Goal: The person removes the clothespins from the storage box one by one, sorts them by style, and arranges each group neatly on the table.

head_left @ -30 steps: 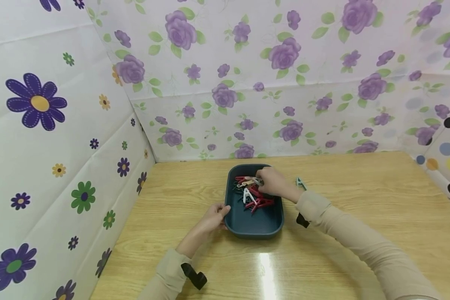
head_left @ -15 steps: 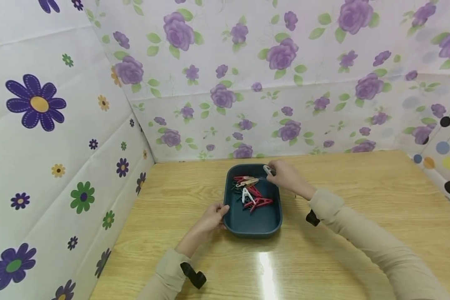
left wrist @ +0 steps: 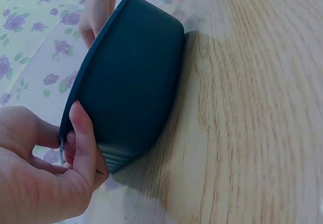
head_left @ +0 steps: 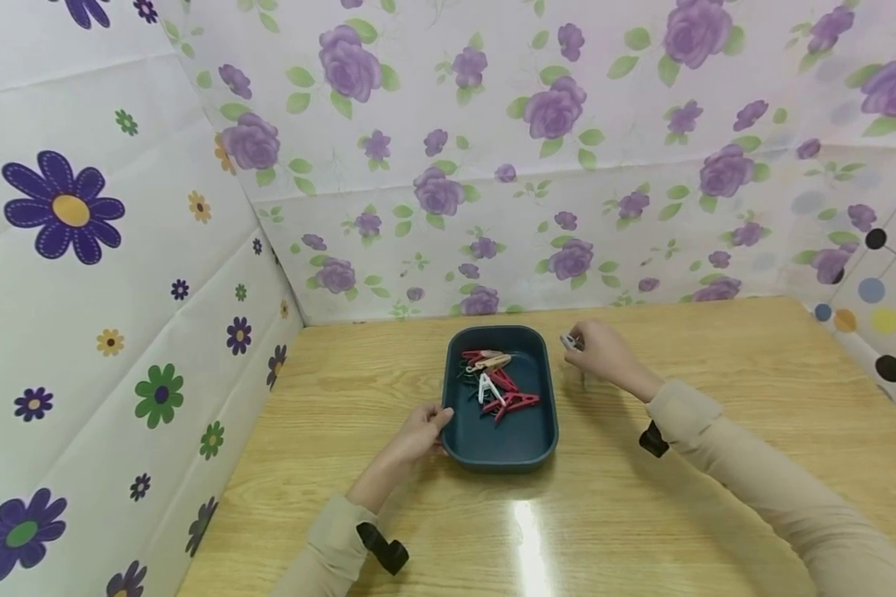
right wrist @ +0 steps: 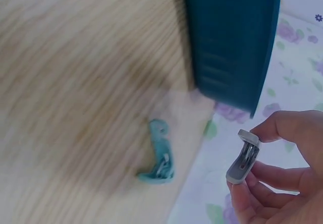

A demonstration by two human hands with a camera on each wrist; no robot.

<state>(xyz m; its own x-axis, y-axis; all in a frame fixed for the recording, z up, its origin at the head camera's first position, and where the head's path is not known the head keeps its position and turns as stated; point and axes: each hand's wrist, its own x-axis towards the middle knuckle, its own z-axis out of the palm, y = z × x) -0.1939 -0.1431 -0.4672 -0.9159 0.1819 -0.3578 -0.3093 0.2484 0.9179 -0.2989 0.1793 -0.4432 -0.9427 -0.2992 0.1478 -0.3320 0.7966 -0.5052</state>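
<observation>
With thumb and fingers, my left hand (head_left: 418, 433) grips the left rim of a dark teal plastic tub (head_left: 502, 439) standing on the table. The left wrist view shows those fingers (left wrist: 83, 133) pinching its edge. Right of the tub, my right hand (head_left: 605, 355) pinches a grey clothespin (right wrist: 244, 159), held above the table. Below it a light teal clothespin (right wrist: 162, 156) lies on the wood, mostly hidden by the hand in the head view. Inside the tub are several clothespins, among them a white one (head_left: 490, 390), red ones (head_left: 518, 401) and a beige one (head_left: 496, 361).
The wooden table (head_left: 747, 398) reaches back to a wall covering with purple roses (head_left: 439, 192). A second covering with daisies (head_left: 70, 210) borders the left side. Black wrist straps (head_left: 383, 549) sit on both sleeves.
My right hand has lifted the grey clothespin out of the tub and carried it right, past the rim, over the table. The left hand keeps its hold on the tub.
</observation>
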